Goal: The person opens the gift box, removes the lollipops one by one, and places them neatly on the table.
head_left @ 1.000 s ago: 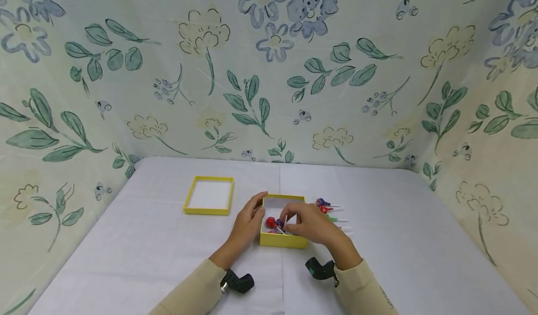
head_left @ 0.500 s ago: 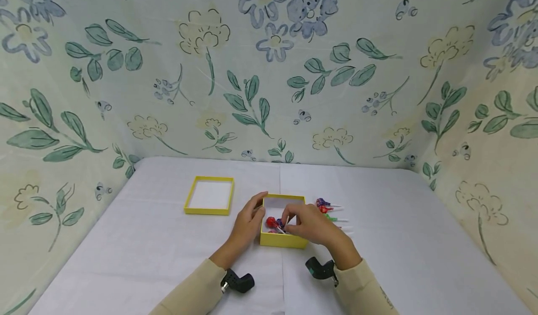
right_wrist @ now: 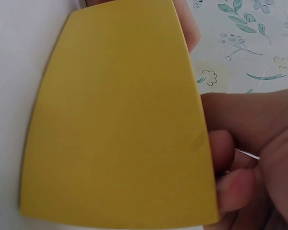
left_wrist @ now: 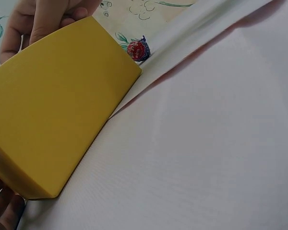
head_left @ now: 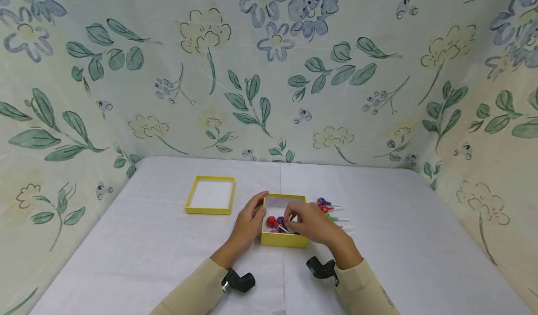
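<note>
Just my right hand (head_left: 310,221) has shifted since the earlier frame, a touch to the right over the yellow box (head_left: 283,240), and more of the purple lollipop (head_left: 280,221) shows inside now. Everything else looks pretty much put. Box is open just below the middle of the frame, and my left hand (head_left: 249,219) is holding it by its left wall, fingers curved round the side. Right hand's got curled fingers, thumb meeting index, with what looks like a white stick (head_left: 291,218) pinched between them; can't see the candy end, and the right wrist view is mostly box wall, so no help there. Progress-wise I'd call it partway. Inside, low in the box, there's a red lollipop (head_left: 271,221), that purple one and at least a bit more candy by the front wall, but my hand covers part of the pile so don't ask me for a count. Outside, just right of the box, there's a neat row with sticks pointing right: dark purple candy (head_left: 322,202) at the top, red candy (head_left: 325,208) under it, then a green stick (head_left: 332,218), and lower ones mostly hidden behind my hand. Yellow lid (head_left: 208,210) is off, lying left of center, so closing up isn't done either.
</note>
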{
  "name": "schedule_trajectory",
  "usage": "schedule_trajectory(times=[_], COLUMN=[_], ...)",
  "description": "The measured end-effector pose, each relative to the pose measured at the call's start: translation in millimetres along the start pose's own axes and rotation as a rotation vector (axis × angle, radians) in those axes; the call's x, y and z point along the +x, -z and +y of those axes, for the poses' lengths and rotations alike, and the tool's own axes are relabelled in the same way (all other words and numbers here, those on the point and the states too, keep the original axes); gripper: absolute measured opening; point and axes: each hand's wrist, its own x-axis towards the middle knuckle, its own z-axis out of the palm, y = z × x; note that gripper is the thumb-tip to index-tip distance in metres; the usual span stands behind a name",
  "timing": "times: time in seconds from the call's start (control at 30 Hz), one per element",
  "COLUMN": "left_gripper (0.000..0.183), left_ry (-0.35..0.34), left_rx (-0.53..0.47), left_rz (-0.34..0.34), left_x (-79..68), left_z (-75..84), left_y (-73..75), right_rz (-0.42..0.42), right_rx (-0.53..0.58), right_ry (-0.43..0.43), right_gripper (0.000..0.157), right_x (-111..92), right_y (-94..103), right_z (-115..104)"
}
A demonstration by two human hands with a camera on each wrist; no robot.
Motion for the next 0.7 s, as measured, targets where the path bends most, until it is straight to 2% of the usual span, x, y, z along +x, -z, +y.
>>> schedule_trajectory(times=[0.33, 0.7], left_gripper=[0.042, 0.043], left_ry=[-0.011, -0.017], left_rx=[-0.015, 0.008], left_rz=[0.01, -0.013], left_x=[3.1, 2.8], left_z=[-16.8, -14.6], left_y=[-1.6, 0.1], right_rz=[0.05, 0.088], right_rx=[0.004, 0.041], right_ry=[-0.02, -0.001], right_gripper=[0.014, 0.011], right_x=[1, -4], right_y=[-0.3, 8.2], right_z=[0, -1])
